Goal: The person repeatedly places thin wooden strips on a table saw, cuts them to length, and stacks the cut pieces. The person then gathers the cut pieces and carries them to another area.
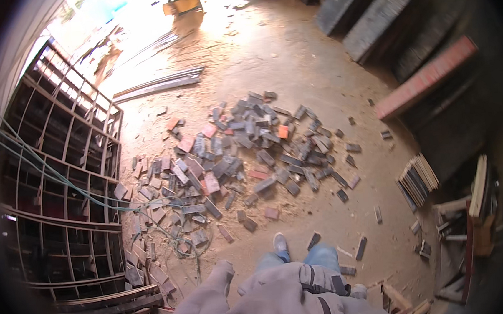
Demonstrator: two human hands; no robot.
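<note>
I stand on a sawdust-covered floor and look down at my grey sweatshirt, blue jeans and a white shoe (280, 243). My left hand (225, 269) hangs at my side at the end of a grey sleeve that mostly covers it; I cannot make out its fingers, and nothing shows in it. My right hand is out of the picture. In front of my feet, several small grey and reddish wooden blocks (251, 151) lie scattered in a loose heap.
A large wooden lattice frame (65, 189) stands along the left, with a green cable (89, 196) trailing over it to the floor. Long strips (157, 84) lie farther back. Dark planks (370, 12), a reddish board (428, 75) and a stack of thin boards (418, 179) line the right.
</note>
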